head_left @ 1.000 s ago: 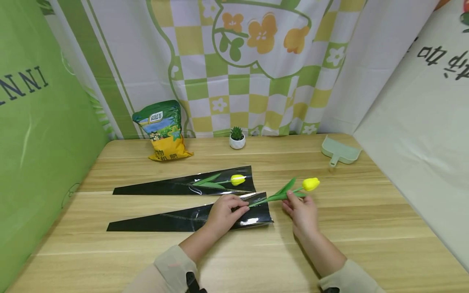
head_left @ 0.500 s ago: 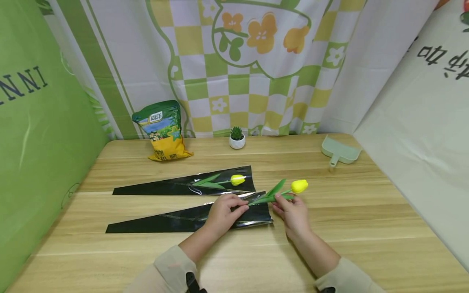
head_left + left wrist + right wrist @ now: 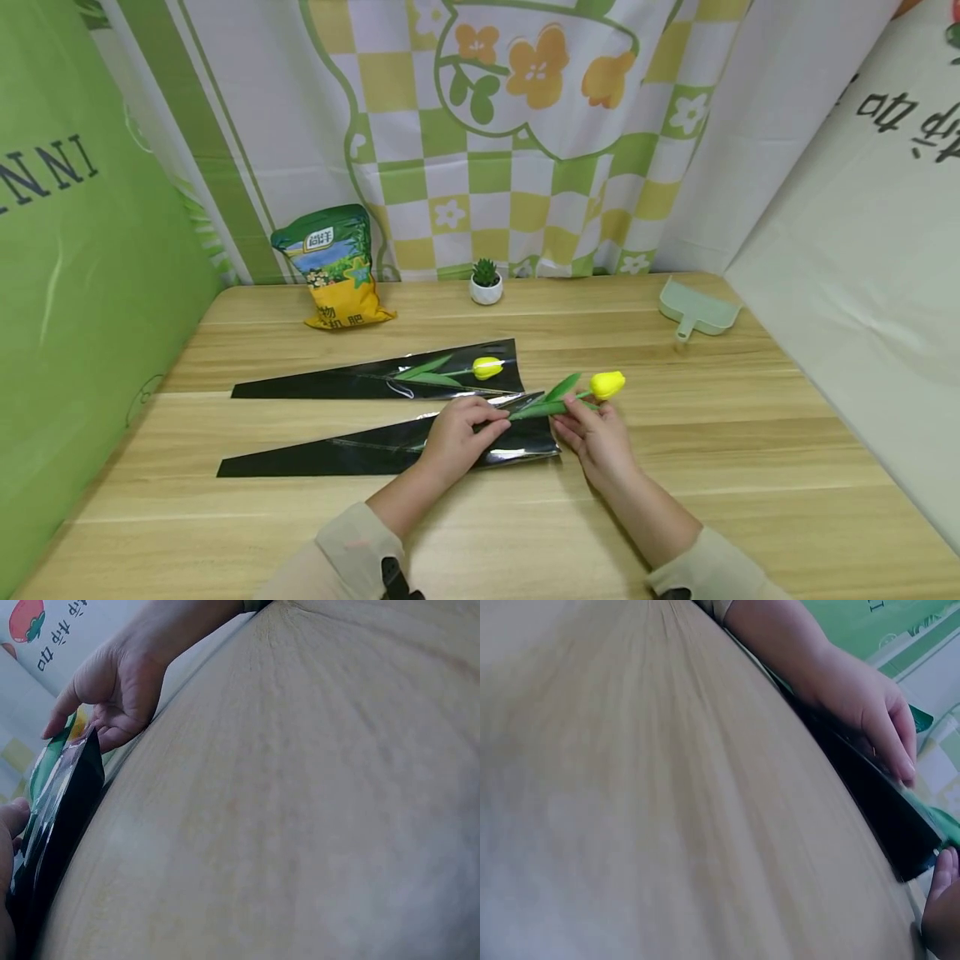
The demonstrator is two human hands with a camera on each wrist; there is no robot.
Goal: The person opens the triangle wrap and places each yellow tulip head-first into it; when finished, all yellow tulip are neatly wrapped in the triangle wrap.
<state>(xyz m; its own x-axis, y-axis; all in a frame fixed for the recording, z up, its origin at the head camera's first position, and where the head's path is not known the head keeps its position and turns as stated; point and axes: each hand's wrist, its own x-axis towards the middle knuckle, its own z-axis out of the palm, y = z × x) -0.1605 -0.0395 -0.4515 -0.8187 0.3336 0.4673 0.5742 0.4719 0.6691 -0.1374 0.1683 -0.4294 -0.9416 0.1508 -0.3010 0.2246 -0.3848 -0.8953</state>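
A yellow artificial tulip (image 3: 607,385) with green leaves points its bloom to the right in the head view. My right hand (image 3: 600,446) pinches it just below the bloom, thumb on the leaves. Its lower stem lies in the mouth of a black flower sleeve (image 3: 315,457) with a clear glossy front. Thumb and fingers of my left hand (image 3: 463,433) pinch the sleeve's upper edge near that mouth. The left wrist view shows the right hand (image 3: 120,697) at the sleeve's wide end; the right wrist view shows the left hand (image 3: 877,712) over the black sleeve.
Behind lies a second black sleeve (image 3: 300,384) with another yellow tulip (image 3: 487,367) inside. A fertilizer bag (image 3: 337,271), a small potted succulent (image 3: 486,283) and a pale green dustpan (image 3: 696,310) stand along the back of the wooden table (image 3: 750,467).
My right hand has moved left with the tulip, bringing its stem and leaves further over the sleeve's mouth. The left hand has stayed in place on the sleeve.
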